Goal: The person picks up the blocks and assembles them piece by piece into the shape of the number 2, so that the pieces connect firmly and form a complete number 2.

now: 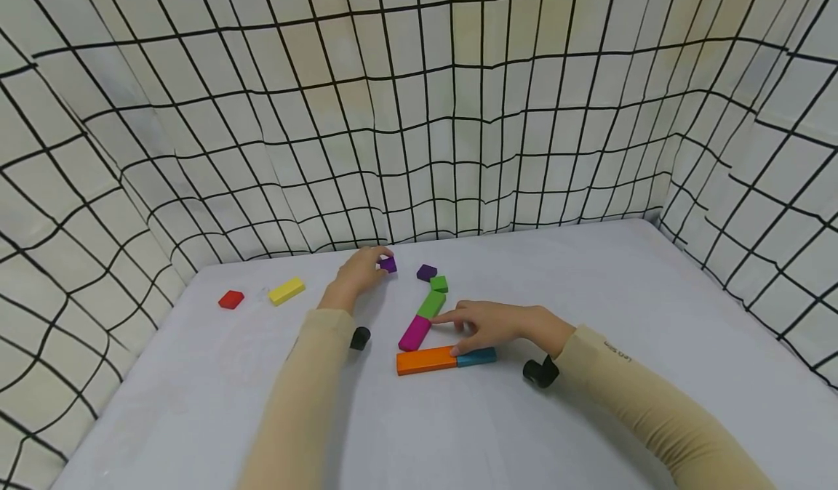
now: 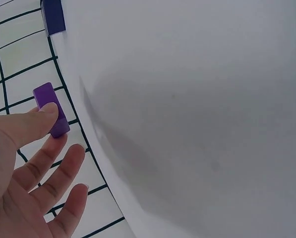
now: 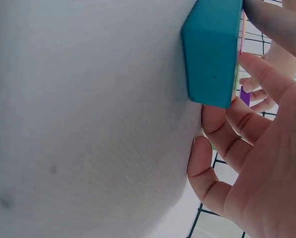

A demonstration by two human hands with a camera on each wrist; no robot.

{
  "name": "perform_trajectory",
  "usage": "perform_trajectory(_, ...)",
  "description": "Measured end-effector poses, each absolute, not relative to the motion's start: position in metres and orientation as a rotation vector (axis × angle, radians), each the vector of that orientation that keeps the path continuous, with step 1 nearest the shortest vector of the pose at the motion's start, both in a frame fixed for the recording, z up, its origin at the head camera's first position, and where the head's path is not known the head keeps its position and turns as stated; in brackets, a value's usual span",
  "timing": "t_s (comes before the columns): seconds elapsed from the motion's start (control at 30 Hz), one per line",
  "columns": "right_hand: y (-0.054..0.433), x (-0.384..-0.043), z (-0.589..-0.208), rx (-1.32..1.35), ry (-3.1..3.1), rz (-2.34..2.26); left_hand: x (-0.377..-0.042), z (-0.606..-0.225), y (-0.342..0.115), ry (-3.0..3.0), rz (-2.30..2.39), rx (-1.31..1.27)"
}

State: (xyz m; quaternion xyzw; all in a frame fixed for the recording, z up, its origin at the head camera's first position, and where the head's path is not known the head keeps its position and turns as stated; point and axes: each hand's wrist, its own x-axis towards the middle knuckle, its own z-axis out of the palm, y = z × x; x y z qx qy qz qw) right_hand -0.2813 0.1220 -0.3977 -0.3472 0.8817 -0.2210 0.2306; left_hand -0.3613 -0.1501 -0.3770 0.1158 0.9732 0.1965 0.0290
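My left hand (image 1: 360, 270) pinches a purple block (image 2: 51, 110) between thumb and fingers, near the table's far edge. To its right lies a dark purple block (image 1: 427, 272), close to a small green block (image 1: 439, 283). A longer green block (image 1: 432, 304) meets a magenta block (image 1: 414, 334) end to end, in a slanting line. Below them an orange block (image 1: 425, 360) lies end to end with a blue block (image 1: 476, 357). My right hand (image 1: 494, 324) reaches over these, its index fingertip at the magenta block and its thumb where orange and blue meet.
A red block (image 1: 231, 299) and a yellow block (image 1: 286, 291) lie at the far left of the white table (image 1: 419, 432). Black grid netting (image 1: 452, 119) rises behind and at both sides. Dark wrist cameras hang below both sleeves.
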Motion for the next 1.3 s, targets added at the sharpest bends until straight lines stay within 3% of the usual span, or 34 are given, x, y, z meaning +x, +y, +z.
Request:
perform_trajectory(0.3,0.123,-0.282,-0.398,-0.960,2.413,-0.621,-0.364,-0.376,-0.142,2.910,0.717,0.267)
perform_trajectory(1.3,0.121,-0.280,-0.395,-0.963,2.429,-0.608,-0.369,-0.377,-0.124,2.887,0.765,0.320)
